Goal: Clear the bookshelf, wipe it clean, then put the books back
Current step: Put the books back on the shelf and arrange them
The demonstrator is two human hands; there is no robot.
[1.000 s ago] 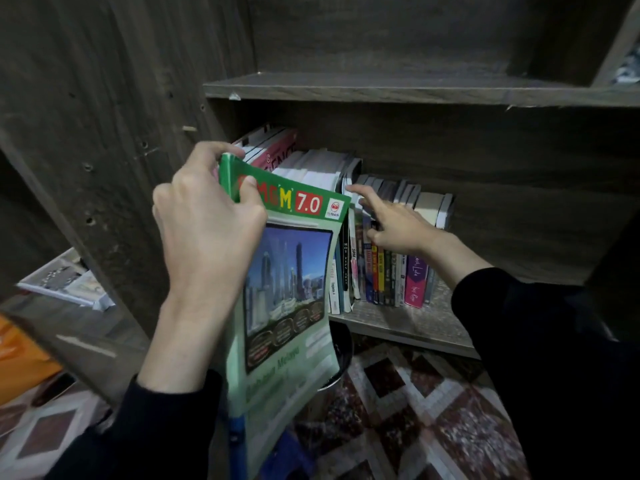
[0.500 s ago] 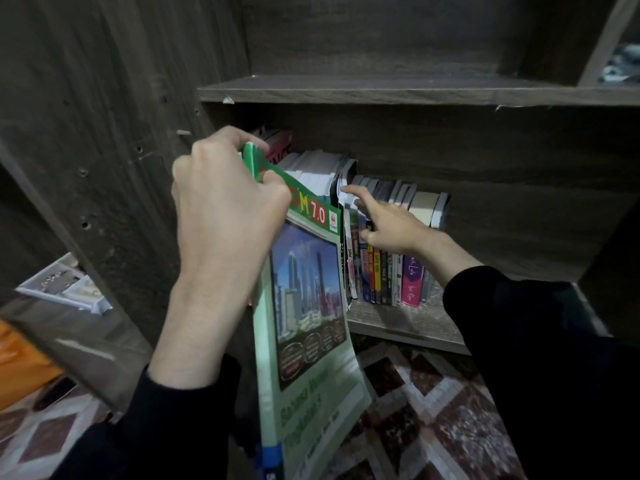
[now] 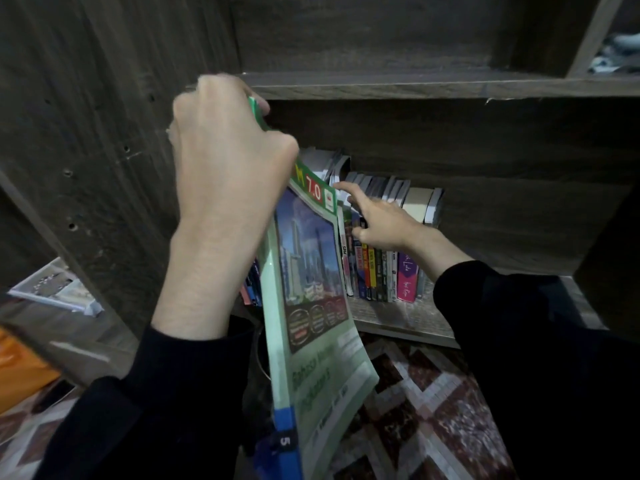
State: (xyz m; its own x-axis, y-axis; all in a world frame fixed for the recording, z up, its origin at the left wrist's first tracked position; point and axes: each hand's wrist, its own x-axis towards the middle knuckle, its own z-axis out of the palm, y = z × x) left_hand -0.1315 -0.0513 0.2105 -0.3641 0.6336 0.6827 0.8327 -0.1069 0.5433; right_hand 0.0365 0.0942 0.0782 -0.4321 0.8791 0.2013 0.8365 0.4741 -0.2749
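Observation:
My left hand (image 3: pixel 225 161) grips the top edge of a tall green workbook (image 3: pixel 311 299) with a city picture on its cover, held upright in front of the dark wooden bookshelf (image 3: pixel 415 88). My right hand (image 3: pixel 377 220) reaches into the lower compartment, index finger stretched out and touching the tops of a row of upright books (image 3: pixel 384 268). More books stand behind the workbook at the row's left end, mostly hidden by it and by my left hand.
The shelf board (image 3: pixel 408 317) under the books has bare wood to the right of the row. Below lies a patterned red and white floor (image 3: pixel 415 403). Papers (image 3: pixel 55 289) and an orange object (image 3: pixel 17 372) lie at the far left.
My left hand has lifted the green workbook higher and turned it more edge-on toward the shelf. My right hand stays on the book tops, shifted slightly.

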